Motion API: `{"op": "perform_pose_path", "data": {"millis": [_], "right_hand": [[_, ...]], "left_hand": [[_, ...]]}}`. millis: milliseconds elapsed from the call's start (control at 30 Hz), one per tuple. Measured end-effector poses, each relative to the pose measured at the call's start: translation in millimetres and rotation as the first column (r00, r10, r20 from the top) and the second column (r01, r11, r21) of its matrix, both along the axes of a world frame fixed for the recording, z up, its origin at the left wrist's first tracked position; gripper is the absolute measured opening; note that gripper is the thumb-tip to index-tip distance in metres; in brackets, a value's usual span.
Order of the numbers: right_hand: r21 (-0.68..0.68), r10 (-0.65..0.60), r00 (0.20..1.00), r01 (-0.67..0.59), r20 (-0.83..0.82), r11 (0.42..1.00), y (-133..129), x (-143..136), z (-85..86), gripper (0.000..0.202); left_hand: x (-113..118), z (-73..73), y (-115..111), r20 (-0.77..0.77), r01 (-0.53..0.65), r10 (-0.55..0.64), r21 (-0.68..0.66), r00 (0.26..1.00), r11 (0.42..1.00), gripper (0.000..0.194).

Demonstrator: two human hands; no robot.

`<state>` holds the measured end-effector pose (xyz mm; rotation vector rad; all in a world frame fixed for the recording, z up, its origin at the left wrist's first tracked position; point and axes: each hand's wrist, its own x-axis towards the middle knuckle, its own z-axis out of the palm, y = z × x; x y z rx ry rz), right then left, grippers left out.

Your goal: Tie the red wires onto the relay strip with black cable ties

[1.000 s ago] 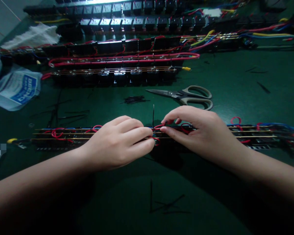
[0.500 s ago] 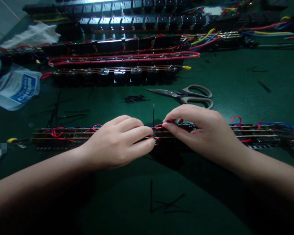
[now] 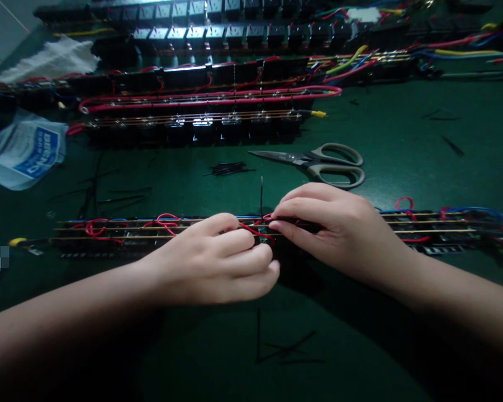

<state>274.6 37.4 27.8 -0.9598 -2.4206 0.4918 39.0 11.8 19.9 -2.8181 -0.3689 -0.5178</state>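
Note:
A long black strip assembly point(image 3: 142, 241) with thin brass rods and red and blue wires lies across the table in front of me. Over its middle, my left hand point(image 3: 222, 262) has curled fingers; a red wire point(image 3: 251, 230) runs out beside its index finger, but the fingertips are hidden. My right hand point(image 3: 335, 229) pinches at the red wire from the right, thumb and index fingertips close together. Between the hands, a thin black cable tie point(image 3: 261, 196) sticks up from the assembly.
Grey-handled scissors point(image 3: 310, 162) and a small pile of black cable ties point(image 3: 229, 168) lie beyond the hands. Loose black strips point(image 3: 291, 352) are scattered nearer me. A plastic bag point(image 3: 27, 148) sits at left. More wired strip assemblies point(image 3: 201, 120) line the back.
My left hand has shifted down and slightly right, its fingers curling more and exposing more red wire. My right hand has moved slightly left, its fingertips now nearer the upright cable tie.

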Motion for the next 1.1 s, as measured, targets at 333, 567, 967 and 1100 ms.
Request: {"op": "perform_pose_path", "data": {"millis": [333, 567, 967, 1100], "right_hand": [[-0.037, -0.009, 1.000, 0.008, -0.015, 0.999, -0.5, -0.3, 1.5, 0.011], [-0.075, 0.008, 0.998, -0.012, -0.058, 0.997, 1.6, -2.5, 5.0, 0.008], [-0.004, 0.054, 0.992, -0.055, -0.111, 0.998, -3.1, -5.2, 3.0, 0.010], [-0.003, 0.072, 0.991, -0.073, -0.114, 0.997, -1.7, -4.3, 2.7, 0.010]], "left_hand": [[7.1, -0.4, -2.9, 0.065, -0.050, 0.058, -0.119, 0.996, 0.992, 0.011], [6.5, 2.7, -1.6, 0.123, -0.124, 0.162, -0.272, 0.979, 0.954, 0.013], [4.3, 4.0, 2.3, 0.167, -0.215, 0.330, -0.484, 0.929, 0.848, 0.011], [5.4, 7.3, 3.5, 0.191, -0.213, 0.374, -0.557, 0.908, 0.802, 0.012]]}}
